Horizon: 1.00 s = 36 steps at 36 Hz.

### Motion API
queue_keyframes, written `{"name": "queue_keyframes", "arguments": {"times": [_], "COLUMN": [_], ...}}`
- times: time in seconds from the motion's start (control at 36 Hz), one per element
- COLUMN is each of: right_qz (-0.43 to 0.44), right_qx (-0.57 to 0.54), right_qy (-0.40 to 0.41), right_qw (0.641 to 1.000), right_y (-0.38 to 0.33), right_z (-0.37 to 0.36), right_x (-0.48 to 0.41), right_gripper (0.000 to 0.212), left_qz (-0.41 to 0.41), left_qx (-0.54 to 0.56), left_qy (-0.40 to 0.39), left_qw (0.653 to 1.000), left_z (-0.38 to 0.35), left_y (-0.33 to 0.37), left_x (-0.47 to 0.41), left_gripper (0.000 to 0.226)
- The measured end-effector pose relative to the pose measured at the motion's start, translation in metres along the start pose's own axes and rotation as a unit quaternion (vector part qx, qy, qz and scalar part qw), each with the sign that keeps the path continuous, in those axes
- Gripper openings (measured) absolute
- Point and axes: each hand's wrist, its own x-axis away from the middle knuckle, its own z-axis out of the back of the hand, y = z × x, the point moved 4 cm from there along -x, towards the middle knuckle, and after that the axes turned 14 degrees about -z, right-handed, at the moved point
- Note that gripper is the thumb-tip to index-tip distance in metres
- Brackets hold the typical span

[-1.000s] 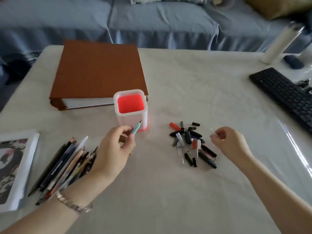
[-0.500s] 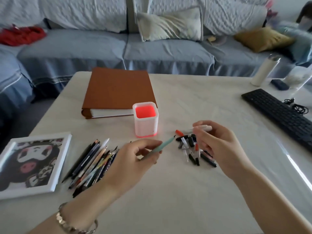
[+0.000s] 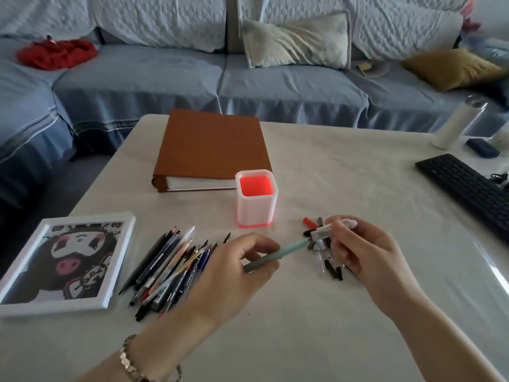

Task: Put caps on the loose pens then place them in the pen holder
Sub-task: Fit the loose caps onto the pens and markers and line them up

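Teal pen (image 3: 278, 254) uncapped, tip meeting white cap (image 3: 334, 229)

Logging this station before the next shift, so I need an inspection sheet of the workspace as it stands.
Surface: table under a pale cloth.
Job's things: teal pen held in left hand; white cap in right hand, at the pen's tip; pen holder empty; loose pens; caps pile.
Clutter: brown binder, framed picture, keyboard, white bottle.
Fingers: both hands closed on their items.
Cables: a tangle by the keyboard.
Surroundings: blue sofa with cushions.
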Motion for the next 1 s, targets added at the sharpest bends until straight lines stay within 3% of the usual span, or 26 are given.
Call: {"name": "queue_keyframes", "arguments": {"times": [0.25, 0.31, 0.33, 0.39, 0.47, 0.53, 0.61, 0.67, 0.72, 0.78, 0.86, 0.94, 1.0], "right_qz": [-0.035, -0.037, -0.033, -0.01, 0.005, 0.015, 0.004, -0.014, -0.051, -0.096, -0.104, -0.064, -0.089], "right_qx": [-0.008, -0.019, -0.019, -0.016, -0.027, -0.022, -0.018, 0.0, 0.028, 0.037, 0.1, 0.209, 0.27], "right_qy": [-0.072, -0.088, -0.095, -0.109, -0.118, -0.12, -0.11, -0.085, -0.063, -0.024, 0.075, 0.138, 0.127], "right_qw": [0.997, 0.995, 0.995, 0.994, 0.993, 0.992, 0.994, 0.996, 0.996, 0.994, 0.987, 0.966, 0.95], "right_y": [0.022, 0.028, 0.029, 0.034, 0.042, 0.047, 0.055, 0.062, 0.066, 0.072, 0.075, 0.076, 0.08], "right_z": [-0.013, -0.016, -0.017, -0.017, -0.02, -0.024, -0.031, -0.034, -0.036, -0.03, -0.013, -0.001, -0.003], "right_x": [-0.017, -0.02, -0.021, -0.025, -0.03, -0.029, -0.026, -0.028, -0.033, -0.044, -0.062, -0.078, -0.088], "right_gripper": [0.021, 0.011, 0.018, 0.053, 0.063, 0.062, 0.061, 0.055, 0.033, 0.031, 0.033, 0.042, 0.031], "left_qz": [0.017, 0.034, 0.049, 0.076, 0.105, 0.148, 0.247, 0.257, 0.206, 0.114, 0.025, 0.045, 0.055], "left_qx": [0.001, 0.013, 0.029, 0.063, 0.087, 0.137, 0.262, 0.265, 0.14, -0.082, -0.315, -0.403, -0.439], "left_qy": [0.022, 0.015, 0.015, 0.019, 0.015, -0.003, -0.019, -0.024, -0.045, -0.068, -0.029, -0.011, -0.035], "left_qw": [1.0, 0.999, 0.998, 0.995, 0.99, 0.979, 0.933, 0.929, 0.967, 0.988, 0.948, 0.914, 0.896], "left_z": [-0.01, -0.013, -0.014, -0.016, -0.014, -0.013, -0.022, -0.025, -0.022, -0.013, 0.005, 0.017, 0.021], "left_y": [-0.014, -0.017, -0.019, -0.021, -0.025, -0.031, -0.041, -0.045, -0.053, -0.065, -0.083, -0.1, -0.11], "left_x": [-0.011, -0.013, -0.014, -0.016, -0.016, -0.013, -0.004, -0.001, 0.0, 0.002, 0.006, 0.006, 0.003], "left_gripper": [0.016, 0.013, 0.013, 0.013, 0.019, 0.018, 0.015, 0.01, 0.011, 0.021, 0.01, 0.006, 0.016]}}
